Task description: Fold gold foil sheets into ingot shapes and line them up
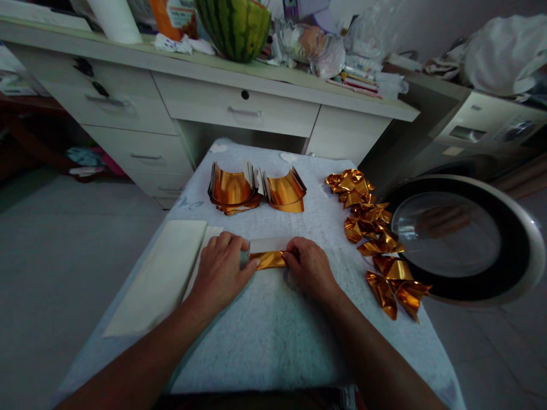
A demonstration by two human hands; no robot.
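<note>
Gold foil strip (271, 260): low on the desk in front of me, lying crosswise between my two hands.
White drawer unit (205, 108): beyond the desk, a cut watermelon (233, 28) among the clutter on its top.
Washing machine (457, 136): to my right, its round door (530, 239) swung out beside the desk.
Desk (256, 336): covered with a pale, patterned cloth.
Pale sheets (158, 273): flat near the desk's left edge, partly behind my left forearm.
Folded gold pieces (395, 267): in a crumpled, winged line down the desk's right side.
Curved foil stacks (233, 187): two, side by side beyond my hands, bowed upward at the ends.
Left grip (222, 262): fingers bent, thumb pressing the strip's left end; what lies under my palm is hidden.
Right grip (310, 265): thumb and forefinger pinching the strip's right end.
White band (269, 245): along the strip's far edge; I cannot tell whether it is the same sheet.
</note>
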